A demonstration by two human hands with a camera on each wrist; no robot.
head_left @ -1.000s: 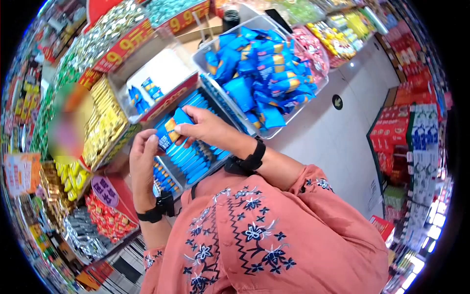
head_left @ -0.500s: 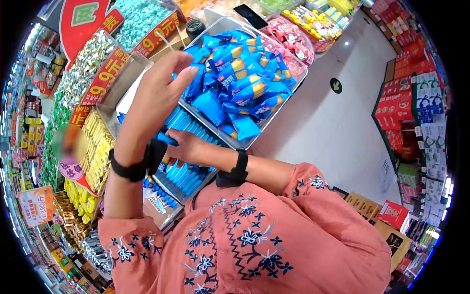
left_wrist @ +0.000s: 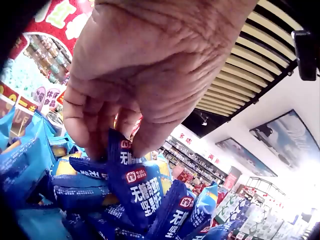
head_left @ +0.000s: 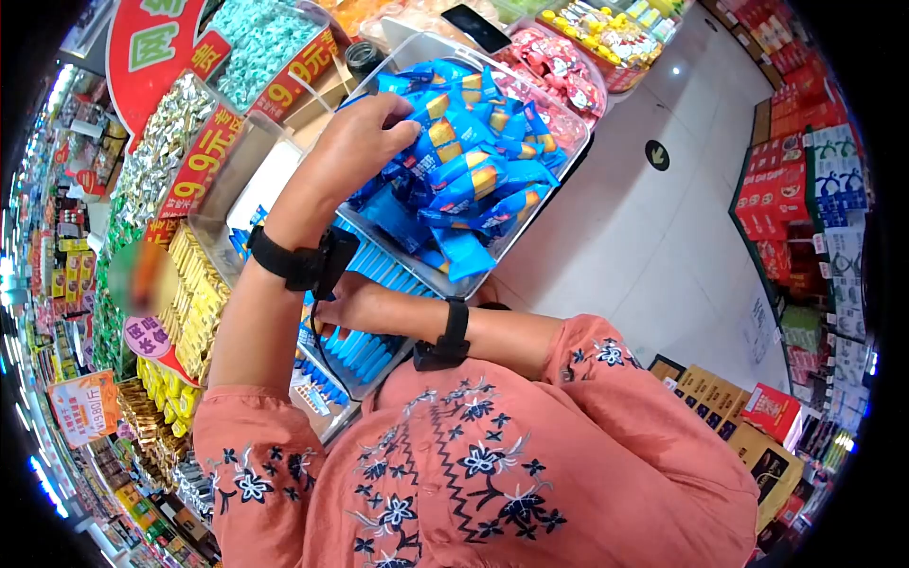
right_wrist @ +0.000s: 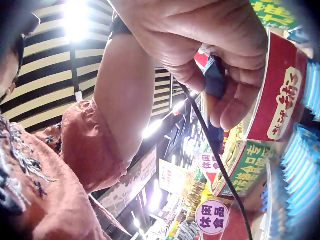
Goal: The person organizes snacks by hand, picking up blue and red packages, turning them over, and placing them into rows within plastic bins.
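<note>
Over the heap of blue biscuit packets in the clear plastic bin, my left hand reaches in from the left. In the left wrist view its thumb and fingers pinch the top corner of a blue biscuit packet among others. My right hand is lower, above rows of upright blue packets. A blue packet is held between its thumb and curled fingers in the right wrist view. The head view mostly hides that packet behind the left forearm.
A dark phone and a dark jar lie behind the bin. Pink-wrapped sweets stand at its far right, yellow packets to the left. A thin black cable hangs in front of the right hand.
My left hand has left the packet both hands were at, swung up over the bin and come down onto the heap. The right hand has kept its packet and moved slightly lower.
</note>
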